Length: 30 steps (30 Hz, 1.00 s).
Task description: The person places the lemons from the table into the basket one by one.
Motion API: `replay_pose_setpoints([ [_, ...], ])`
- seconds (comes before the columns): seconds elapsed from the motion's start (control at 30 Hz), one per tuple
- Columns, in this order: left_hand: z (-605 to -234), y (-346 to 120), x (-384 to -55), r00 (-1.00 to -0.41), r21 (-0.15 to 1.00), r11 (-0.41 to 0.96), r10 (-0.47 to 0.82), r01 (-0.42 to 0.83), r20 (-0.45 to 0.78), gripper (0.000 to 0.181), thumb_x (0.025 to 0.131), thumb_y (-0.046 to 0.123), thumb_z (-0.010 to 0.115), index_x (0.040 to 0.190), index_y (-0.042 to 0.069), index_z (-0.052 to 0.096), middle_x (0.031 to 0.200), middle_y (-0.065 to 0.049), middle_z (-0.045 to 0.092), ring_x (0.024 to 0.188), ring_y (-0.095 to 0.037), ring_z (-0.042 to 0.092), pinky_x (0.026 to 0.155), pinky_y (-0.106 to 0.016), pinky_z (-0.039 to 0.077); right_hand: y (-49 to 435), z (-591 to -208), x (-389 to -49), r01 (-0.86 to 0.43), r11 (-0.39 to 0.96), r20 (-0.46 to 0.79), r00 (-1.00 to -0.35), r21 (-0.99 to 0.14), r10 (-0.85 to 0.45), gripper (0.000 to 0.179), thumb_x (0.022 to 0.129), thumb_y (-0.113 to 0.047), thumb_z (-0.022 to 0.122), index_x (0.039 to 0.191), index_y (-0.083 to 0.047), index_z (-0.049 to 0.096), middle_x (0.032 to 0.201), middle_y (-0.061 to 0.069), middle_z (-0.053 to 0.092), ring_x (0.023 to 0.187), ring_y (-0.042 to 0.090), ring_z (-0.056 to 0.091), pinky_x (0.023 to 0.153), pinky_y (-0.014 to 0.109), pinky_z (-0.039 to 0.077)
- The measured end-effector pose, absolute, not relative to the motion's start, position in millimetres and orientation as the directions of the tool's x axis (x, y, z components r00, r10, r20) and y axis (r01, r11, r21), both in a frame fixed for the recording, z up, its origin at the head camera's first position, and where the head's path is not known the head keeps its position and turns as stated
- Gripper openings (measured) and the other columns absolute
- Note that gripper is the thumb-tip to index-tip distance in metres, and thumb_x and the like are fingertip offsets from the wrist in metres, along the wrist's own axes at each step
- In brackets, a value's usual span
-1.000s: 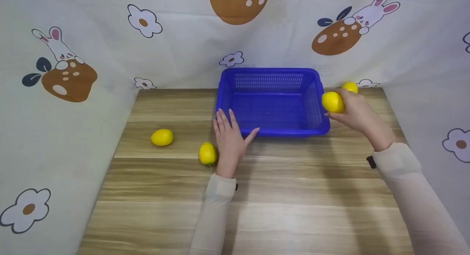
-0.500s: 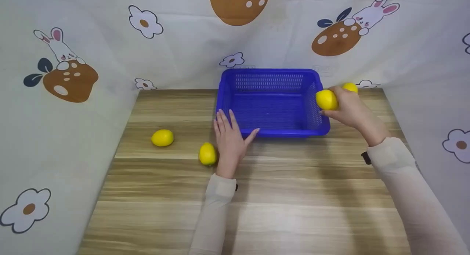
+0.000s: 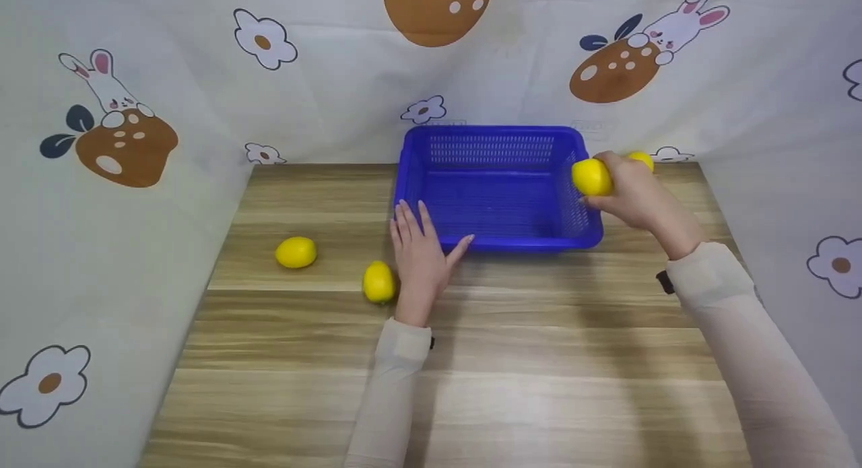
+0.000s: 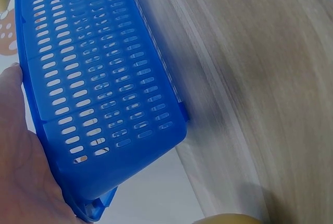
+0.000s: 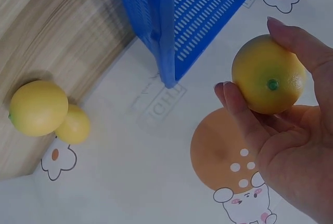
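A blue plastic basket [image 3: 525,244] with slotted walls stands at the back of the table, with nothing in it in the head view. My left hand [image 3: 421,262] rests on its front left corner, fingers straight and thumb along the front rim. Over the basket's right rim, my right hand [image 3: 636,195] holds a yellow lemon [image 3: 592,177] between thumb and fingers. The right wrist view shows this lemon's green stem end [image 5: 272,84] facing the camera. One lemon [image 3: 379,282] lies just left of my left wrist, and another lemon [image 3: 296,252] lies farther left.
Behind my right hand a lemon [image 3: 641,161] is partly hidden. In the right wrist view two lemons sit there, a nearer lemon [image 5: 39,108] and a farther lemon [image 5: 74,125]. A printed cloth [image 3: 337,77] rises behind the wooden table [image 3: 525,374] and along its sides.
My right hand has moved left with the lemon, from beside the basket's right edge to over its rim. My left hand and the lemons on the table have stayed put.
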<state>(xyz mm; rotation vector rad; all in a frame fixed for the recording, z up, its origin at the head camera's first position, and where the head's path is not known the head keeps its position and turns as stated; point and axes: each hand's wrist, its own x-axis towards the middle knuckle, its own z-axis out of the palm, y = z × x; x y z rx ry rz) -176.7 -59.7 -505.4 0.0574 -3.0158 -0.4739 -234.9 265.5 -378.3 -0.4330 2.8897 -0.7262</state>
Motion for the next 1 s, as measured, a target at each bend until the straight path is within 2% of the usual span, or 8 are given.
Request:
replay_pose_setpoints([
  [0.23,-505.5,-59.3,-177.1,-0.994,0.307,0.952,-0.046,-0.014,0.098,0.111,0.098,0.079,0.045,0.167,-0.002,0.016,0.173,-0.032,0.005,0.163,-0.042,0.007,0.133,-0.052,0.005,260.0,-376.5,-238.4,-0.229,0.850,-0.079,-0.951,-0.475,-0.300,0.072,0.095,-0.018,0.077,0.149,0.013,0.041,0.123,0.033,0.060,0.102,0.045,0.059,0.090,0.059,0.055],
  [0.47,-506.8,-59.4,-176.8,-0.992,0.289,0.957,-0.048,-0.014,0.113,0.110,0.098,0.079,0.044,0.167,-0.003,0.017,0.172,-0.033,0.009,0.163,-0.042,0.010,0.133,-0.052,0.008,253.3,-375.6,-244.4,-0.282,0.853,-0.034,-0.944,-0.440,-0.329,0.069,0.093,-0.017,0.079,0.144,0.015,0.044,0.122,0.035,0.062,0.101,0.048,0.060,0.090,0.060,0.054],
  [0.83,-507.3,-60.1,-176.7,-0.992,0.273,0.962,-0.053,-0.020,0.115,0.112,0.097,0.081,0.044,0.167,-0.002,0.017,0.172,-0.033,0.009,0.163,-0.042,0.010,0.133,-0.052,0.008,239.0,-372.3,-254.0,-0.232,0.850,-0.109,-0.942,-0.474,-0.317,0.074,0.094,-0.021,0.080,0.148,0.012,0.041,0.128,0.034,0.059,0.107,0.047,0.056,0.096,0.061,0.050],
  [1.0,-507.6,-59.8,-177.3,-0.992,0.272,0.962,-0.050,-0.017,0.115,0.111,0.098,0.080,0.044,0.167,-0.002,0.017,0.172,-0.033,0.009,0.163,-0.042,0.010,0.133,-0.052,0.007,234.8,-370.4,-257.3,-0.253,0.852,-0.096,-0.939,-0.458,-0.331,0.074,0.093,-0.021,0.080,0.146,0.013,0.043,0.126,0.034,0.060,0.106,0.047,0.056,0.094,0.060,0.050],
])
